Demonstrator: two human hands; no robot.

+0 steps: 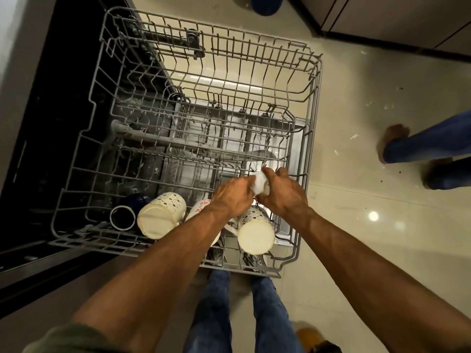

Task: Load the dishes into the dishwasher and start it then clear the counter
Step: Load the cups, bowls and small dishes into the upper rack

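Head view: a white cup [261, 184] is gripped between the left hand [233, 197] and right hand [283, 193] over the upper rack [309, 138], loading apparently underway, with seating it mouth-down beside the patterned mugs [163, 215] judged next.

Hands mask a white cup [260, 184] over the dishwasher rack [303, 103].

Most of the cup sits behind both hands; a red-patterned mug [201, 206] lies largely under the left forearm [163, 253]; a second person's legs [428, 146] run off the right edge.
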